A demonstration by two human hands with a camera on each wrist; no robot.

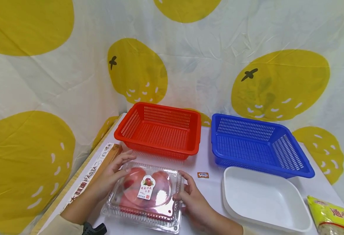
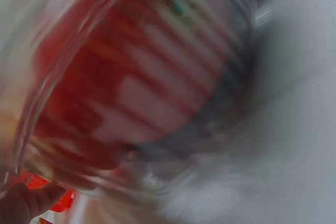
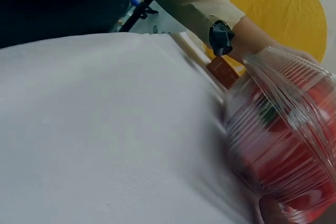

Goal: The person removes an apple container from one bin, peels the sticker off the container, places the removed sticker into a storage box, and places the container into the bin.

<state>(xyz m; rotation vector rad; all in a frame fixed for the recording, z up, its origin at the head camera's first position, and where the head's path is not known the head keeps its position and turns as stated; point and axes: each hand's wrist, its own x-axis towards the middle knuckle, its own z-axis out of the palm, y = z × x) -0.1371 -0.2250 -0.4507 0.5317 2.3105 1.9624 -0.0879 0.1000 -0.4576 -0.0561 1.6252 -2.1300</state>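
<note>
A clear plastic clamshell box [image 1: 160,182] of red fruit that look like apples sits between my hands, a white label on its lid. My left hand [image 1: 108,178] holds its left side, fingers spread along the upper left edge. On the right side my right hand [image 1: 193,200] grips the rim, thumb on the lid and fingers behind the edge. Motion blurs the box [image 2: 131,77] in the left wrist view, where fingertips show at the lower left. The right wrist view shows the box [image 3: 283,140] from its near side, with a right thumb at the bottom.
Behind the box stands a red basket [image 1: 157,150]; a blue basket [image 1: 242,164] is to its right. A white tub [image 1: 266,199] stands right of my right hand, near a yellow packet [image 1: 333,212]. A long pasta box [image 1: 86,179] lies along the left edge; a small wrapper [image 1: 203,175] lies mid-table.
</note>
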